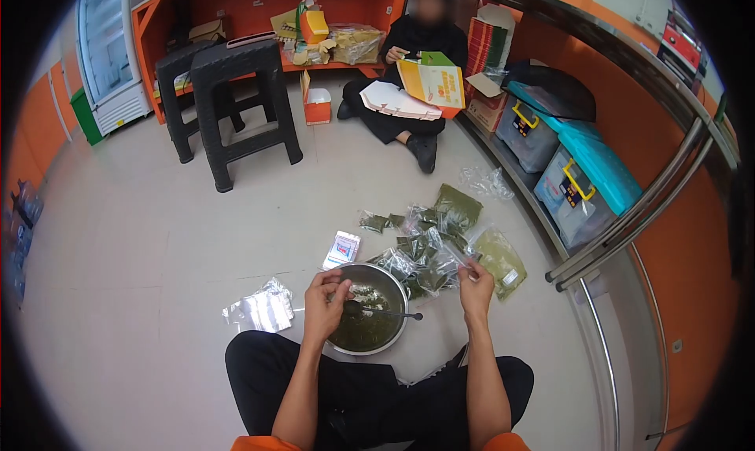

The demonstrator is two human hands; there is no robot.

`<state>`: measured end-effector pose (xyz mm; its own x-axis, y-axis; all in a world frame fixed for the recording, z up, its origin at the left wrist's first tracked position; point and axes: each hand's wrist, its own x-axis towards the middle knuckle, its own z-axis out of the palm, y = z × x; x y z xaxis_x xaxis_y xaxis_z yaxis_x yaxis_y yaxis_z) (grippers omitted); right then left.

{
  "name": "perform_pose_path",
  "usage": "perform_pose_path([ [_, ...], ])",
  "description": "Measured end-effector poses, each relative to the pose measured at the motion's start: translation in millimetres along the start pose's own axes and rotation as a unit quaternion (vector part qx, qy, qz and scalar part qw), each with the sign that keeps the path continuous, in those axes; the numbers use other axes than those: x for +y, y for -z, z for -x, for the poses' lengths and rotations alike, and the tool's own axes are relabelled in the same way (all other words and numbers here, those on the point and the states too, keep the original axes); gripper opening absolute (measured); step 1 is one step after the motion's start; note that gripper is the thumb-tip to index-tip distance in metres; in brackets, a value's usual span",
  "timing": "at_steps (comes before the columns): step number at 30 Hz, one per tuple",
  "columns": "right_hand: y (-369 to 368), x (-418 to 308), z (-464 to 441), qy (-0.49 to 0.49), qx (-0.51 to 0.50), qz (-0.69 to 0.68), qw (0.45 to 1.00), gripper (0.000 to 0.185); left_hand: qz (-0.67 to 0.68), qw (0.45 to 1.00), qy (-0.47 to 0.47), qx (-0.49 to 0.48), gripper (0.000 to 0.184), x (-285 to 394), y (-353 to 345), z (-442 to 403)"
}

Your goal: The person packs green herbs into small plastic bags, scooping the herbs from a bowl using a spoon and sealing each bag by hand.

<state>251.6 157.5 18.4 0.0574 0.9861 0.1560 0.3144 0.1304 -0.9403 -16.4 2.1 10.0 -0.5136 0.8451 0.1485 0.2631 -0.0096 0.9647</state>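
A steel bowl (368, 349) with green contents stands on the floor in front of my crossed legs, a dark spoon (385, 313) lying across it. My left hand (326, 301) is at the bowl's left rim, fingers curled near the spoon's end; what it holds, if anything, is too small to make out. To the right of the bowl, my right hand (474, 287) pinches a clear plastic bag (452, 254). Beyond it lie several filled green bags (425, 246) and a larger flat green bag (501, 264). A small white pack (342, 249) touches the area behind the bowl.
Empty clear bags (263, 308) lie left of the bowl. Black stools (244, 97) stand farther back. A person (425, 50) sits on the floor holding a yellow box (432, 81). At right, a metal shelf (511, 176) bears lidded plastic bins (578, 195).
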Motion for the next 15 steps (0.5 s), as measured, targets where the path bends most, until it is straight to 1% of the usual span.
perform_pose_path([
  [1, 1.0, 0.8, -0.8, 0.050, 0.051, 0.084, 0.994, 0.025, -0.051, 0.998, -0.032, 0.022, 0.019, 0.8, -1.3, 0.4],
  [2, 1.2, 1.7, -1.3, 0.098, 0.102, 0.168, 0.976, 0.027, -0.101, 0.992, -0.063, 0.044, 0.022, -0.5, -4.5, 1.9],
  [4, -0.6, -12.5, 6.8, 0.092, 0.065, 0.150, 0.982, 0.029, -0.188, 0.978, -0.085, 0.038, 0.021, -5.5, -5.8, 3.8],
  [5, -1.9, -18.4, 10.4, 0.090, 0.045, 0.141, 0.985, 0.030, -0.224, 0.972, -0.074, 0.009, 0.019, -8.7, -5.1, 4.2],
  [6, -2.5, -18.8, 11.5, 0.118, 0.043, 0.164, 0.978, 0.029, -0.260, 0.963, -0.063, -0.019, 0.018, -14.5, -4.6, 4.7],
  [7, -2.1, -19.1, 12.2, 0.146, 0.042, 0.187, 0.971, 0.028, -0.264, 0.961, -0.077, -0.029, 0.031, -20.8, -4.9, 4.4],
  [8, -1.8, -19.3, 12.3, 0.174, 0.041, 0.209, 0.962, 0.027, -0.274, 0.958, -0.081, -0.024, 0.036, -27.0, -4.5, 6.0],
  [10, 0.0, -20.1, 11.6, 0.145, 0.039, 0.169, 0.974, 0.024, -0.294, 0.951, -0.090, -0.016, 0.047, -10.5, -5.4, 8.7],
  [13, 5.2, -22.7, 5.8, 0.097, 0.042, 0.096, 0.990, 0.021, -0.348, 0.936, -0.041, -0.040, 0.049, 6.0, 14.9, 5.1],
  [15, 11.5, -27.3, 3.4, 0.079, 0.049, 0.043, 0.995, 0.017, -0.398, 0.916, -0.004, -0.040, 0.049, 1.6, 41.1, -1.7],
])
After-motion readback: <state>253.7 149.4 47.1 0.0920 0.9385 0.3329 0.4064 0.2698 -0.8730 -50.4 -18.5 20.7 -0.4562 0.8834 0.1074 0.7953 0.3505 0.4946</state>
